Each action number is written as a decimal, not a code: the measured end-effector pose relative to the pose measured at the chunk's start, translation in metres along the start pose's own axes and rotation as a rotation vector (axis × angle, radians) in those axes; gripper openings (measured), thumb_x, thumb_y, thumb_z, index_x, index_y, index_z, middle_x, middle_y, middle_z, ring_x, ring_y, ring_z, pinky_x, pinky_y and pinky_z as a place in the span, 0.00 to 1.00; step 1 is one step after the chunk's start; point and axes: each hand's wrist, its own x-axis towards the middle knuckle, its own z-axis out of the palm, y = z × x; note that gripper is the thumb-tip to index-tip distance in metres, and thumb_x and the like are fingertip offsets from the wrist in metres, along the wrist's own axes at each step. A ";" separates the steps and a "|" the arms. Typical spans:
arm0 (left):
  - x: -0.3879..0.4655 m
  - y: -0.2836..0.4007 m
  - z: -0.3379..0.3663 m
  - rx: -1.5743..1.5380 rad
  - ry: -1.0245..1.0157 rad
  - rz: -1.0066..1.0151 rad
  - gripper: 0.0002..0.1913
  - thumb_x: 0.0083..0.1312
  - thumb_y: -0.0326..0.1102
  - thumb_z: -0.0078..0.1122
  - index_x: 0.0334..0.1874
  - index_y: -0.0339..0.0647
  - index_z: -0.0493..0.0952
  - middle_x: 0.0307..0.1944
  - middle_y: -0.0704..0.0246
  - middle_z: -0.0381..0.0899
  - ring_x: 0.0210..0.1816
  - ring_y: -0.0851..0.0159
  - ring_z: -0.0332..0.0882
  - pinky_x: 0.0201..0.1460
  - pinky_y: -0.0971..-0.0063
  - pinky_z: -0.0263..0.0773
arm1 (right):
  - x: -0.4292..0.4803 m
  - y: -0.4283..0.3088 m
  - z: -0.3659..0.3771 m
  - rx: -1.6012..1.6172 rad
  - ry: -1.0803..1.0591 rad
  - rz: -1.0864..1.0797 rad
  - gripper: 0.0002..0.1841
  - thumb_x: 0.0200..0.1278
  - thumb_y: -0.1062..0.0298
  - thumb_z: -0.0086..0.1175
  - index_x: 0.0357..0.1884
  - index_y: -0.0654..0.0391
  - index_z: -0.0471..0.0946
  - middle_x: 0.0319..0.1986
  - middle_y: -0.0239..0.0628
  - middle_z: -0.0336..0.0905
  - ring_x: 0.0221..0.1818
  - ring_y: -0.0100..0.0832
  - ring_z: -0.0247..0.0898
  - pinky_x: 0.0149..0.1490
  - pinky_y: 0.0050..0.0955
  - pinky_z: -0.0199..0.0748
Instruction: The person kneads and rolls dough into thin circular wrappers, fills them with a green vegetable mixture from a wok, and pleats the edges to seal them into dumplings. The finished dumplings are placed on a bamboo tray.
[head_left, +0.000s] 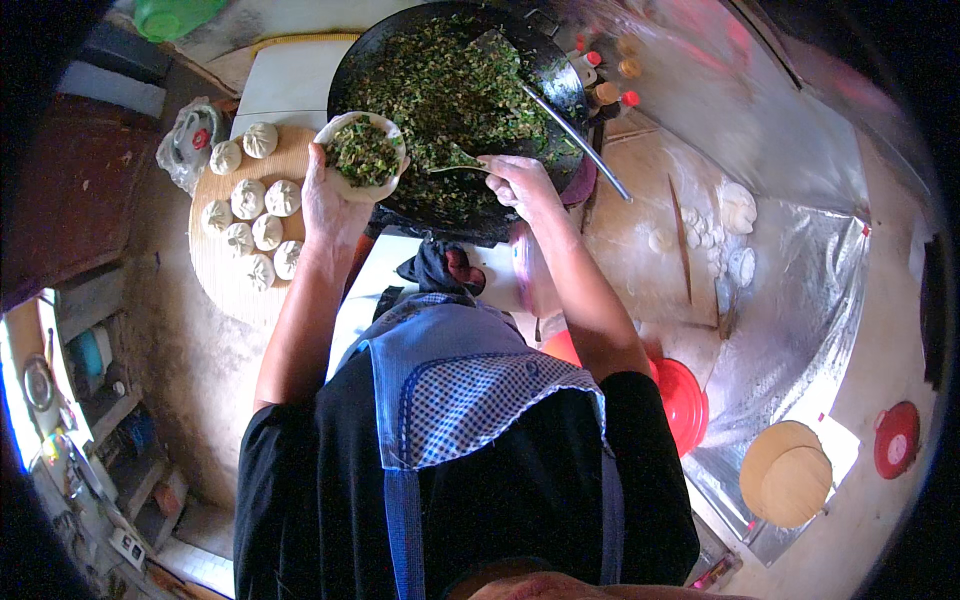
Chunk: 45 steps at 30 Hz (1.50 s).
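Observation:
My left hand (330, 202) cradles a round dough wrapper (358, 193) heaped with chopped green and brown filling (363, 154). It is held at the near left rim of a large black wok (551, 64). Loose chopped filling (427, 82) covers much of the wok's inside. My right hand (523, 184) grips a spoon (461, 166) by its handle, low over the near part of the wok. Some greens show at the spoon's bowl. A metal spatula (577, 142) rests in the wok, its handle sticking out past the right rim.
Several pleated buns (247, 199) sit on a round ribbed board (217, 292) at left, beside a clear plastic bag (187, 142). On the floury worktop (630, 255) at right lie a thin rolling pin (679, 236) and dough pieces (697, 229). Seasoning bottles (606, 93) stand beyond the wok's right rim.

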 end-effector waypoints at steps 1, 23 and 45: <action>-0.001 0.001 0.000 0.009 0.010 0.008 0.30 0.75 0.61 0.36 0.67 0.44 0.66 0.64 0.57 0.71 0.64 0.45 0.71 0.65 0.36 0.66 | -0.004 -0.001 -0.005 0.000 -0.057 -0.012 0.24 0.67 0.61 0.58 0.58 0.67 0.74 0.22 0.27 0.68 0.16 0.15 0.56 0.20 0.14 0.52; 0.035 -0.070 0.038 -0.147 0.122 -0.178 0.26 0.78 0.57 0.33 0.65 0.46 0.66 0.64 0.57 0.69 0.63 0.45 0.68 0.64 0.32 0.63 | -0.108 -0.010 0.065 -1.383 0.219 -1.119 0.28 0.59 0.73 0.62 0.63 0.54 0.74 0.29 0.35 0.71 0.30 0.36 0.75 0.35 0.34 0.76; 0.028 -0.062 0.022 -0.235 0.044 -0.299 0.28 0.75 0.58 0.39 0.68 0.46 0.68 0.68 0.57 0.69 0.67 0.46 0.68 0.67 0.37 0.62 | -0.118 -0.026 0.041 0.287 0.015 -0.454 0.20 0.74 0.64 0.50 0.63 0.64 0.73 0.20 0.23 0.65 0.17 0.15 0.54 0.23 0.15 0.53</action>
